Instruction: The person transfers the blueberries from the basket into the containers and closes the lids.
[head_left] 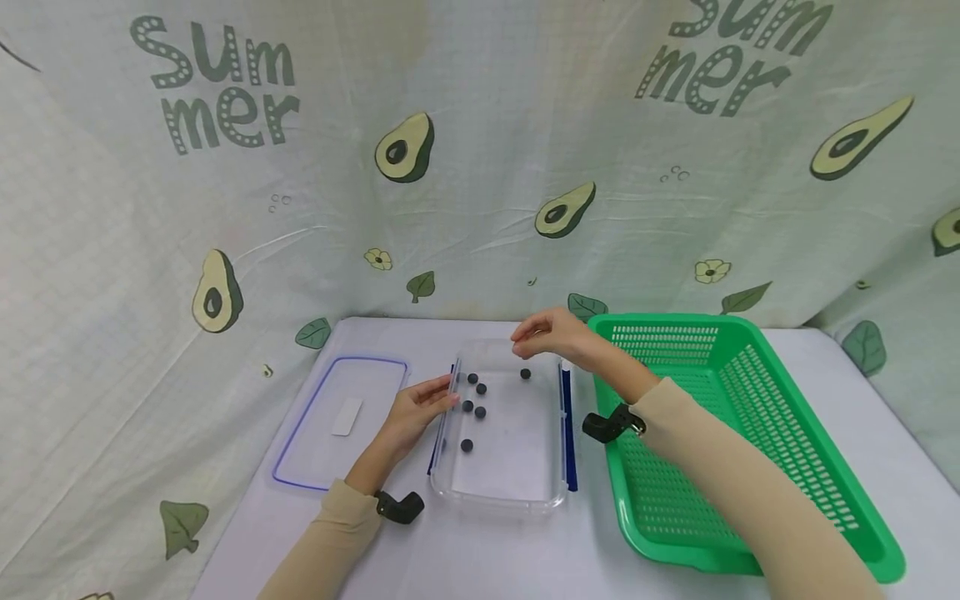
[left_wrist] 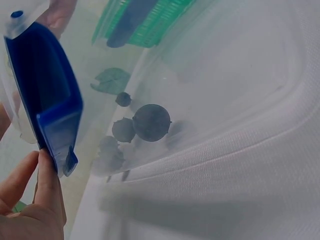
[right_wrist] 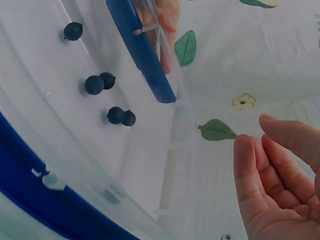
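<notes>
A clear plastic container with dark blue side latches stands open on the table. Several small dark round balls with tiny nubs lie inside, most along its left side and one near the far end. Extended fingers of my left hand touch the container's left wall, against the blue latch there. Over the container's far right corner hovers my right hand. Its fingers bend loosely, thumb apart from the index fingertip, and nothing shows between them.
A large green plastic basket stands right of the container, under my right forearm. To the left lies a clear lid with a blue rim and a white label. Behind the table hangs a cloth printed with avocados.
</notes>
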